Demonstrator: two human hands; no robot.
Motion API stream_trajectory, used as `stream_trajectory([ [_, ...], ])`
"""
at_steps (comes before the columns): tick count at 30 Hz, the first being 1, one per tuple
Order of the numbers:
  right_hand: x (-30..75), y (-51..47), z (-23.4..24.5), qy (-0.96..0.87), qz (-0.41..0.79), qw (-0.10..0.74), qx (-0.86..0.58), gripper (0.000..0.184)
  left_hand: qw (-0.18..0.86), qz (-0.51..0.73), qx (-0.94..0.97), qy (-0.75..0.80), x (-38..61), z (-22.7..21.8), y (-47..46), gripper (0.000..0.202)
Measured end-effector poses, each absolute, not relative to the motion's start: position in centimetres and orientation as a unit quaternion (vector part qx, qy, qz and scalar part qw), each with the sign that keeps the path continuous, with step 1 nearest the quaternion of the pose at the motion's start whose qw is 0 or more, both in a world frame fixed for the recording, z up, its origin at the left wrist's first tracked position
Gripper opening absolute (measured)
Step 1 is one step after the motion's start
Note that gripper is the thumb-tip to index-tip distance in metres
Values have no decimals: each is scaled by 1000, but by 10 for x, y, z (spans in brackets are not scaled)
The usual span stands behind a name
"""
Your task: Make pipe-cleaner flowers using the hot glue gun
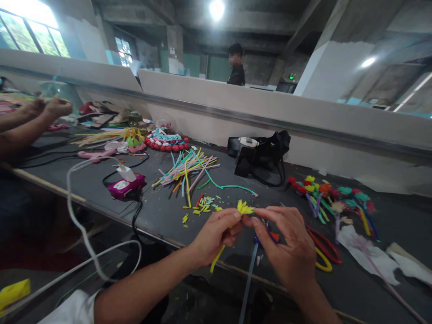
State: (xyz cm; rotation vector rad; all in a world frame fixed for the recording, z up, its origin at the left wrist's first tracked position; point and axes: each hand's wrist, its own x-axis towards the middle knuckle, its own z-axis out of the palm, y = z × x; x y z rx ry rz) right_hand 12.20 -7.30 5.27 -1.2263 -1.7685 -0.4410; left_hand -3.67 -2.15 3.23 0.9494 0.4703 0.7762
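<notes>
A yellow pipe-cleaner flower with spiky petals is pinched by its base in my left hand. Its yellow stem hangs down below that hand. From the right, my right hand brings thumb and index finger close together at the flower's edge; its petals are partly covered there. Behind my right fingers lies a blue glue gun, mostly hidden, with a long translucent glue stick reaching toward me. Short yellow and pale green cut pieces are scattered just beyond my left hand.
Loose pipe cleaners lie mid-table, near a purple power strip with a white cable. To the right are finished flowers, red-and-yellow-handled scissors and white tissue. A black bag sits behind. A co-worker's hands are at left.
</notes>
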Motion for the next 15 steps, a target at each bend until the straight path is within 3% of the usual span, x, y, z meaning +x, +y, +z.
stream_trajectory([
  [15,125,-75,57,-724,-183,456,-484,5,769,336,503,207,-39,28,-23,29],
])
